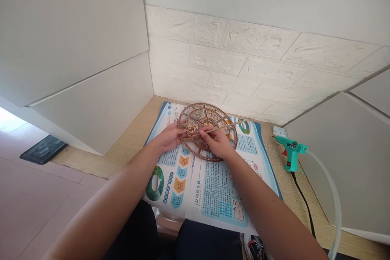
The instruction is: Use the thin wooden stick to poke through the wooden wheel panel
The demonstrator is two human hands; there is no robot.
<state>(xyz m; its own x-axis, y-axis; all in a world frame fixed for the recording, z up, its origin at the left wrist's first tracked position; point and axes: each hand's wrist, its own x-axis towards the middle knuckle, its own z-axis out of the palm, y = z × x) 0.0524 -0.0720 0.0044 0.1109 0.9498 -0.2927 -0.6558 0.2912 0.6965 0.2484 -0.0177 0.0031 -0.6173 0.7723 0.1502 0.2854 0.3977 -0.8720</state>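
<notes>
A round brown openwork wheel (210, 158) with ornate inner panels lies over a printed sheet. My left hand (171, 137) grips the wheel's left rim, its fingers closed round the edge. Over the wheel's middle, my right hand (217, 141) pinches a thin wooden stick (233, 124). The stick slants up to the right, and its lower end lies near the wheel's left inner ring. Whether its tip touches the wheel I cannot tell. My right hand covers part of the wheel's centre and lower right.
The printed sheet (195, 195) covers the wooden surface (131, 130). To the right lies a green glue gun (292, 150) with a long translucent glue stick (333, 191) and a black cord (304, 199). A white brick-pattern wall (219, 61) stands behind; panels flank both sides.
</notes>
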